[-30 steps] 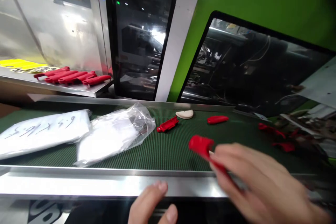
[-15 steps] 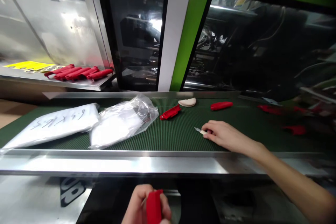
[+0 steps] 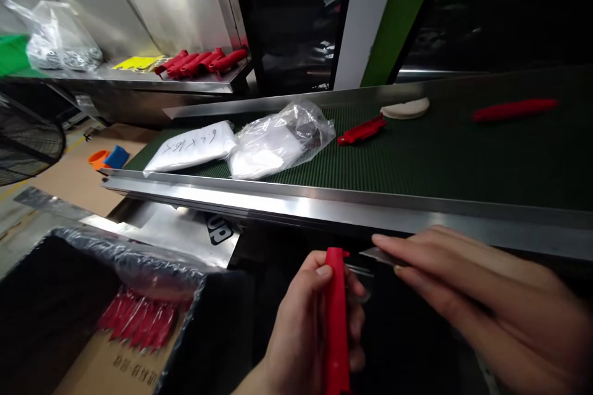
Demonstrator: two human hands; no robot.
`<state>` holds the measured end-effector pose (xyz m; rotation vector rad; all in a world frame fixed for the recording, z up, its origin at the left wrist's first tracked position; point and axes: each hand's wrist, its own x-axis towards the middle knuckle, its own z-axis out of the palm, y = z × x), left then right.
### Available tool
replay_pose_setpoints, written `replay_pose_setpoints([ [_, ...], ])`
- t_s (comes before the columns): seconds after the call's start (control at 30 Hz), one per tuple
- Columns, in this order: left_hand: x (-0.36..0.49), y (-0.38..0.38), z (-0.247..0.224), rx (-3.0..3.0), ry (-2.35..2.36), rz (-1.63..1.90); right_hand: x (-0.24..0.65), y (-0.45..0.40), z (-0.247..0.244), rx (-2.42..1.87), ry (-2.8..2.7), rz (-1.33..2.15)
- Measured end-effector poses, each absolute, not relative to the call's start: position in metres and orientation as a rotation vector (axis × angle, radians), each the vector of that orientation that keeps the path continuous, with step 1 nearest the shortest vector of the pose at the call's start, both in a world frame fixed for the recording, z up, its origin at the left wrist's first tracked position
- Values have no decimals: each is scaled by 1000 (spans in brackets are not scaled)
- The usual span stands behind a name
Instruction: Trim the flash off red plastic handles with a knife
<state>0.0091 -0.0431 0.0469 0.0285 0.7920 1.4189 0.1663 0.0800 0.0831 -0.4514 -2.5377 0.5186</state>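
Observation:
My left hand [image 3: 299,315] is closed around a long red plastic part [image 3: 337,327], held roughly upright in front of the conveyor. To its right, my right hand [image 3: 463,284] pinches a small knife [image 3: 380,255]; the blade points left toward the top of the red part, with a small gap between them. The knife's handle is mostly hidden by my fingers. Beyond both hands lies a green ribbed conveyor belt [image 3: 417,163], carrying one red part [image 3: 364,130] near a cream half-round piece [image 3: 406,108] and another red part [image 3: 516,110] farther right.
White packs in clear plastic [image 3: 278,142] lie on the belt's left. A metal shelf [image 3: 139,79] holds several red parts [image 3: 204,63]. At lower left, a box lined with black plastic [image 3: 134,253] holds bagged red parts [image 3: 139,321]. A fan [image 3: 28,139] stands far left.
My right hand has lifted the knife off the belt and brought it beside the red part. My left hand has raised that part. The view has turned left and down, revealing the box.

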Motion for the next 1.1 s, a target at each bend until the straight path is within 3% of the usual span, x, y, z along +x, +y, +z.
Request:
replay_pose_setpoints([
  [0.2,17,-51,51,71,817,1463,167,65,65,-482,-2550,510],
  [1.1,22,-58,51,98,811,1456,163,51,68,-371,-2525,311],
])
